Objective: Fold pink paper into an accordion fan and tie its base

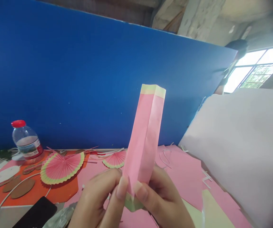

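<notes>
I hold a folded strip of pink paper (145, 136) upright, with a pale yellow-green band at its top and bottom ends. My left hand (98, 199) pinches its lower end from the left, thumb and fingers pressed together on the folds. My right hand (161, 201) pinches the same end from the right, thumb on the front. Both hands are closed on the paper, above the table's pink sheets (184, 167).
Two pleated pink fans with yellow rims (61, 167) (115, 160) lie on the table. A clear bottle with a red cap (26, 141) stands at the left. A black phone (35, 215), a white cable, brown oval cutouts, a blue board (91, 79) behind, a white board (245, 142) right.
</notes>
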{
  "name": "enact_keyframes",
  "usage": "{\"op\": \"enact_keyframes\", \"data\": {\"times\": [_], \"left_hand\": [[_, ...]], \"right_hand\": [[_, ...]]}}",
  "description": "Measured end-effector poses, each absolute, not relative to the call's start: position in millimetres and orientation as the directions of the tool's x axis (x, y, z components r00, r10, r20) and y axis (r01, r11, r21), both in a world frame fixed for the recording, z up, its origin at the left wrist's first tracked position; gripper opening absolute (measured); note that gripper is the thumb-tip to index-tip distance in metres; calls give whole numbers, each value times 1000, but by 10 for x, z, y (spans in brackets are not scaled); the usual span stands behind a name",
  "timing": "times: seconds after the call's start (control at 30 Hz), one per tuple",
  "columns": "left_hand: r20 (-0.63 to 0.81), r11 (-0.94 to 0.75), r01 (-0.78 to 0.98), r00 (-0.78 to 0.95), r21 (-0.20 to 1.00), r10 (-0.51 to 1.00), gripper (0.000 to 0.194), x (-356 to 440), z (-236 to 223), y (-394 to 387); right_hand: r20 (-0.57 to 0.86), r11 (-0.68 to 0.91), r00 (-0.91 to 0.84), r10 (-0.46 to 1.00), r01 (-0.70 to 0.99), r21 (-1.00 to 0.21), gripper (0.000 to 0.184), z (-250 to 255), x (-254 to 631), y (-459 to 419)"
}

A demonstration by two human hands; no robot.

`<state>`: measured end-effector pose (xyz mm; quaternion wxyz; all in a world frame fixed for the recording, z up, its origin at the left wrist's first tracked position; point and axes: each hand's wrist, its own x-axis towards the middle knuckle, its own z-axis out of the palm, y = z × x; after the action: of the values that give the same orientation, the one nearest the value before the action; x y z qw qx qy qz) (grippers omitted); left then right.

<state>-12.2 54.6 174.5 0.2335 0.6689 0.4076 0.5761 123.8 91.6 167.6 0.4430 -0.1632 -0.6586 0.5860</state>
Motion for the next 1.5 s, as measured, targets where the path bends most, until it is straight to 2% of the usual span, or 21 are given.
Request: {"op": "enact_keyframes", "data": {"times": [0.13, 0.27, 0.37, 0.43, 0.6, 0.7, 0.8, 0.93, 1.1, 1.3, 1.37, 1.5], "left_hand": [[648, -614, 452, 100, 647, 755, 31, -184, 1762, 587], [693, -599, 656, 157, 460, 704, 31, -227, 1737, 588], [716, -606, 703, 197, 373, 670, 31, -214, 1731, 573], [719, -616, 677, 183, 402, 671, 34, -185, 1743, 565], [697, -634, 435, 19, 640, 717, 31, -115, 1785, 556], [655, -623, 301, -8, 723, 756, 25, -122, 1773, 551], [630, -613, 243, 8, 752, 776, 23, -157, 1746, 558], [655, -638, 354, 85, 684, 750, 19, -209, 1734, 591], [708, -653, 593, 189, 471, 681, 19, -245, 1754, 622], [777, -685, 656, 235, 316, 583, 20, -238, 1768, 605], [781, -690, 626, 198, 364, 592, 19, -216, 1776, 592], [687, -643, 366, 14, 673, 726, 24, -179, 1803, 561]], "right_hand": [[425, 372, -513, 746, -207, -905, 26, 1733, 1219, 893], [460, 518, -443, 770, 12, -856, 27, 1845, 1191, 838], [462, 548, -434, 773, 90, -832, 27, 1883, 1196, 802], [452, 520, -431, 781, 47, -853, 28, 1881, 1204, 795], [392, 310, -429, 814, -249, -918, 30, 1831, 1198, 831], [329, 239, -373, 868, -268, -933, 32, 1812, 1175, 845], [310, 222, -380, 871, -257, -941, 32, 1797, 1169, 854], [324, 259, -447, 834, -203, -944, 30, 1731, 1214, 894], [351, 289, -448, 822, -203, -935, 24, 1644, 1230, 916], [360, 299, -466, 808, -202, -933, 26, 1729, 1202, 913], [372, 308, -477, 797, -208, -928, 26, 1766, 1210, 922], [353, 305, -556, 752, -180, -935, 23, 1801, 1223, 922]]}}
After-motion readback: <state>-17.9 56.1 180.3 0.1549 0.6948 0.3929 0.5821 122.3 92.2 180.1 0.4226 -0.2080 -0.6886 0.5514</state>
